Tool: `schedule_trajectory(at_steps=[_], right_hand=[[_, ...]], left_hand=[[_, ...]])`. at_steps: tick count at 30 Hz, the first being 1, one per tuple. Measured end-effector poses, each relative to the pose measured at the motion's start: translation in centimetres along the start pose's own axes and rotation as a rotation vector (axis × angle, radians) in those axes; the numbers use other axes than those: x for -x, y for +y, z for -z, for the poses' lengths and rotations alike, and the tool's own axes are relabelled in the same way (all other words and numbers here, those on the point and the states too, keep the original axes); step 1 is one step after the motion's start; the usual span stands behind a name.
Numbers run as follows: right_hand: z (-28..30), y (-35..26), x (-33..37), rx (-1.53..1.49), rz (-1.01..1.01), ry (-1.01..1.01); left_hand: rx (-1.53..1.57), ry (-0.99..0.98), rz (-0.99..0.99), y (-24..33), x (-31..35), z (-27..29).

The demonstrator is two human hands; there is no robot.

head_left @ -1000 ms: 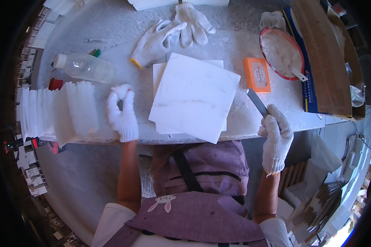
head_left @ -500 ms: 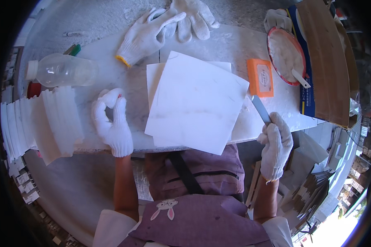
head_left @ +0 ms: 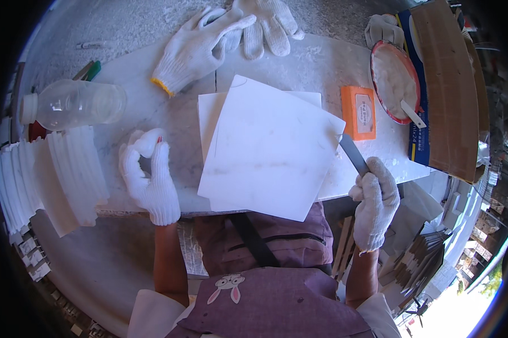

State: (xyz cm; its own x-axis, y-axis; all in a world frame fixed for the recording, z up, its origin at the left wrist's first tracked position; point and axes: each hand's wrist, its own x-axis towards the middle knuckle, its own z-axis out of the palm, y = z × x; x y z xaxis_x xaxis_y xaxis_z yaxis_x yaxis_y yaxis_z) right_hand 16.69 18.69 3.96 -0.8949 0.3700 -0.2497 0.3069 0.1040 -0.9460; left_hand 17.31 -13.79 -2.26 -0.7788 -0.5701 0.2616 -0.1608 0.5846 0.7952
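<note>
Two thin white square tiles (head_left: 265, 152) lie stacked on the bench in front of me, the upper one turned askew over the lower. My right hand (head_left: 375, 205), in a white knit glove, grips a narrow flat blade (head_left: 354, 153) like a scraper. The blade's tip is at the right corner of the upper tile; whether they touch is hard to tell. Left of the tiles rests my left hand (head_left: 149, 177), also gloved, with fingers curled toward the thumb. A pale rounded bit with a red spot shows at its fingertips; what it is stays unclear.
Spare gloves (head_left: 209, 48) lie beyond the tiles. Rightward are an orange box (head_left: 358, 112), a red-rimmed tub (head_left: 372, 67) of pale paste with a white spatula (head_left: 413, 114), and a cardboard carton (head_left: 448, 90). Leftward stand a clear bottle (head_left: 73, 101) and stacked white slabs (head_left: 56, 174).
The blade's tip has come closer to the upper tile's right corner. My left hand stays curled in nearly the same place. The whole view has shifted slightly.
</note>
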Motion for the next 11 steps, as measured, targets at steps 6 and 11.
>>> schedule_trajectory(at_steps=[6,11], right_hand=[[-0.2,1.2,0.3,0.155,0.181,-0.007],[0.2,2.0,-0.2,0.368,0.522,-0.047]], left_hand=[[0.027,-0.023,-0.058,-0.2,-0.1,-0.1],[-0.072,0.082,-0.048,-0.1,0.1,-0.6]])
